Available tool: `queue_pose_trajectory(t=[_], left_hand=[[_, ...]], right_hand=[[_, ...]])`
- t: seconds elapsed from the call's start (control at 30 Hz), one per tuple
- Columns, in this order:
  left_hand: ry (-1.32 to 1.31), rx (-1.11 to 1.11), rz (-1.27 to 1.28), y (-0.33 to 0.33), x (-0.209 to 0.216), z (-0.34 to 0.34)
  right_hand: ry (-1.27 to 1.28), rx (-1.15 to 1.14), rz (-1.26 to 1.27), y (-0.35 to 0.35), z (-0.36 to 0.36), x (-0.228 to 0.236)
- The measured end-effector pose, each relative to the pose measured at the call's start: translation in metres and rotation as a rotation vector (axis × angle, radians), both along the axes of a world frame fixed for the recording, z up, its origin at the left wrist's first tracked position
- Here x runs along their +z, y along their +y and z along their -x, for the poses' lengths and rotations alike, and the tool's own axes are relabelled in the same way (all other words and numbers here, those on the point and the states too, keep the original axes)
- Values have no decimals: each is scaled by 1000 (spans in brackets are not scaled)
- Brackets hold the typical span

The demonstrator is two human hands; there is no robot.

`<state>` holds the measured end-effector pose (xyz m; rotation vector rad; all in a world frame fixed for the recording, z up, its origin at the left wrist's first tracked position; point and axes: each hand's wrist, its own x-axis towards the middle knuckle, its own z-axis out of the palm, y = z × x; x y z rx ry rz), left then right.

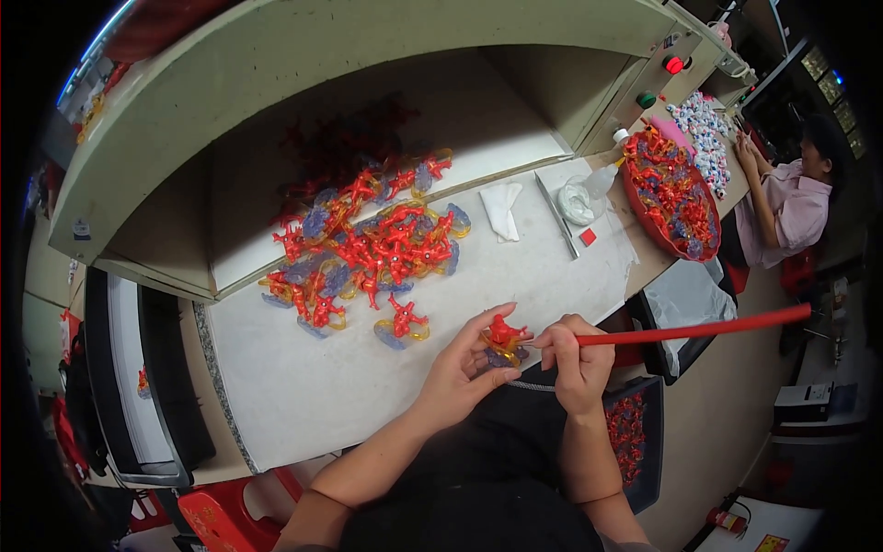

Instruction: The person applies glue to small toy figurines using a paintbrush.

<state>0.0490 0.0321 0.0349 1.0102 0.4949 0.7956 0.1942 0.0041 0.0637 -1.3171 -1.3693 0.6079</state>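
In front of my chest, my left hand [463,373] is closed round a small red toy figure [504,333] with clear yellow and purple parts at its base. My right hand [579,368] pinches a thin brush [704,329] whose long red handle sticks out far to the right. Its fine tip points at the figure; whether the two touch is too small to tell. Beyond my left hand, one like figure [403,319] lies apart on the white paper [303,396]. A heap of the same figures [391,248] reaches back into the box-like booth.
The booth [368,51] arches over the far side. A folded tissue [501,210], a metal ruler-like strip [557,216], and a squeeze bottle [602,179] lie right of the heap. A red basket [671,193] holds more figures. A person [786,202] sits at the far right.
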Motion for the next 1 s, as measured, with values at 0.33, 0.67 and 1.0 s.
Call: queue_pose_trajectory(t=[0.33, 0.67, 1.0], left_hand=[[-98, -46, 93, 4, 1, 3], [-74, 8, 118, 4, 4, 2], [-88, -61, 36, 4, 3, 4]], right_hand=[[43, -40, -81, -5, -2, 5], [158, 13, -137, -12, 8, 6], [-42, 134, -68, -8, 19, 12]])
